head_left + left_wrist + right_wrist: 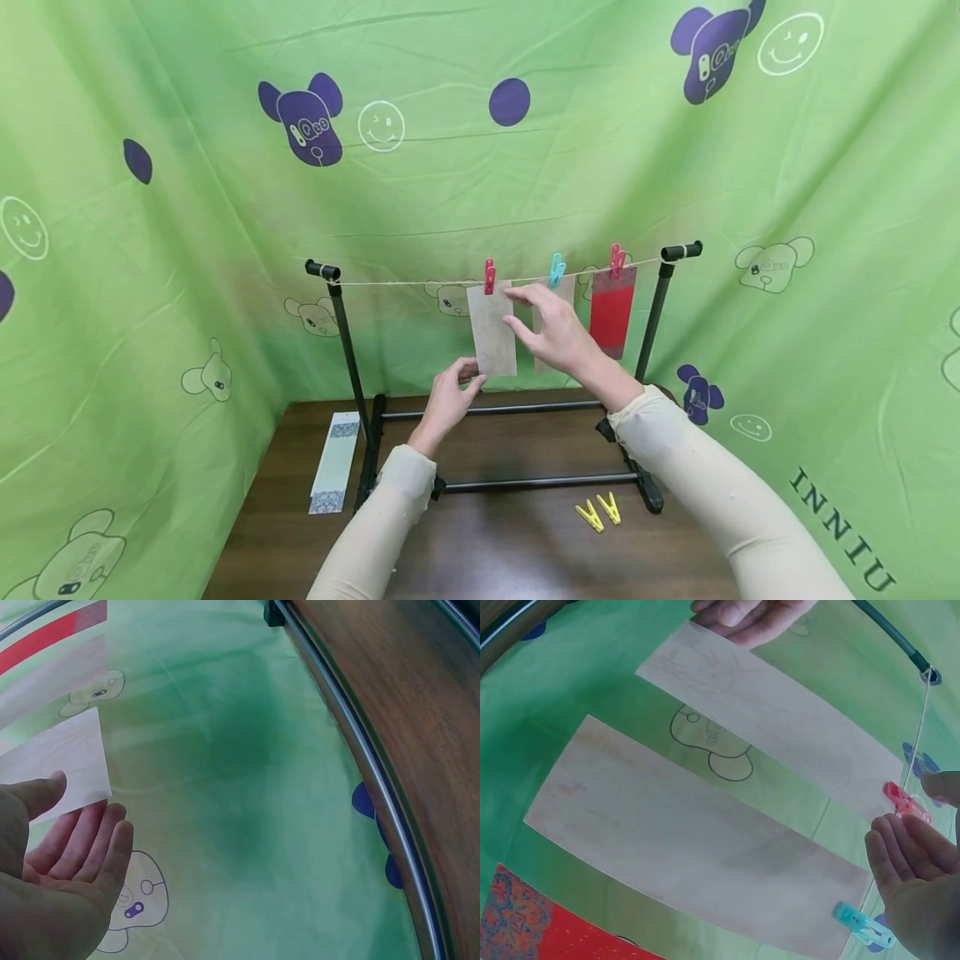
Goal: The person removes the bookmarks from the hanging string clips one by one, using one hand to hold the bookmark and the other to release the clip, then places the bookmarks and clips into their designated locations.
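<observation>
A pale paper strip [492, 337] hangs from a string [408, 283] by a red clothespin [490, 277]. My left hand [448, 398] is at its lower left corner, fingers loosely extended behind the edge and thumb in front; no firm pinch shows. Close to the strip's upper right side, my right hand [557, 332] has thumb and fingers spread apart with nothing between them. In the right wrist view that hand is beside the red clothespin [906, 801]. A second pale strip [697, 840] hangs from a blue clothespin [557, 270], partly behind my right hand in the head view.
Farther right, a red strip [612, 315] hangs from another red clothespin [617, 260]. The string spans a black frame [347, 342] standing on the brown table [517, 550]. Two yellow clothespins [589, 515] lie at the front right, and a patterned pale strip [334, 462] lies at left.
</observation>
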